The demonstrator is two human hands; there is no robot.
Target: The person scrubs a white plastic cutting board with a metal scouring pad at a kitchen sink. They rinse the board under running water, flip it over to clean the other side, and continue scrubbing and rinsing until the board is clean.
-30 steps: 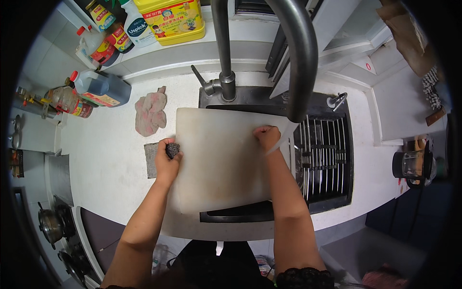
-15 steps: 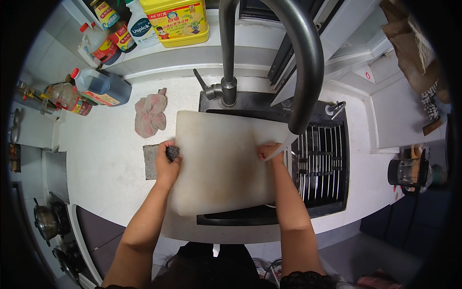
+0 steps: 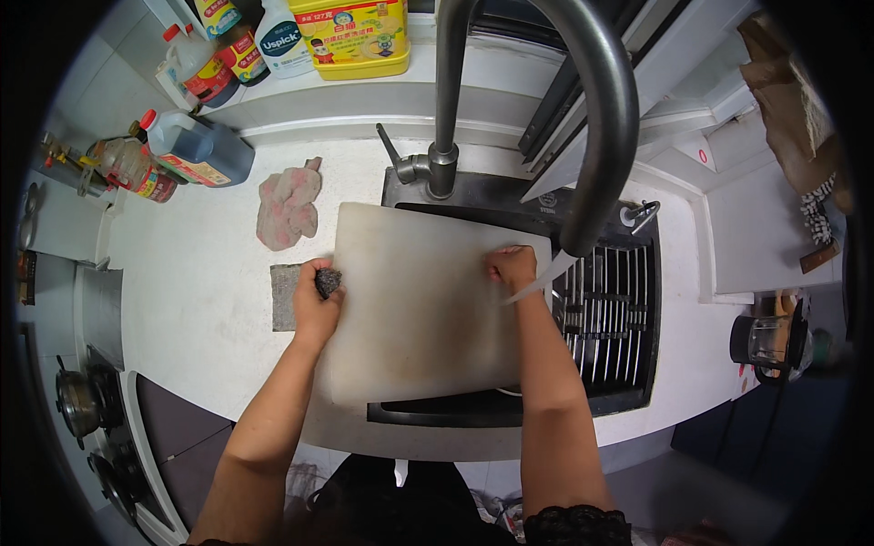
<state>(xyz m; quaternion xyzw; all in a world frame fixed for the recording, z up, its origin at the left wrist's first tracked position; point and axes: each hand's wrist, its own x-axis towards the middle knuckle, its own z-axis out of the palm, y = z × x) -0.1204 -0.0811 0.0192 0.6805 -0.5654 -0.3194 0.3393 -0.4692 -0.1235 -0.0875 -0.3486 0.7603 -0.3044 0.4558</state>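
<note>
A pale board (image 3: 410, 309) is held in the head view at a black sink (image 3: 437, 414), spread over most of its left half, its left part carried over the white surface (image 3: 200, 273). Water (image 3: 550, 272) is let down from the curved tap (image 3: 605, 136) toward the right hand (image 3: 514, 266). By the left hand (image 3: 315, 302), at the board's left edge, a dark scourer (image 3: 328, 283) is pinched between thumb and curled fingers. The right hand's fingers are bent inward over the board's right side; how tightly they are closed, and whether anything is held in them, cannot be told.

Rinsing, with scrubbing alongside, is judged to be the step in hand. By the next move, a steady hold on the board would be called for, with the scourer or the flow brought to its darker patches.

Whether those patches are stain or shadow cannot be made out. The board's underside and the basin beneath are hidden, the water's landing point is obscured near the right wrist, and the grey mat (image 3: 283, 302) is partly covered by the left hand. Bottles (image 3: 218, 14) on the sill are cut off at the top.
</note>
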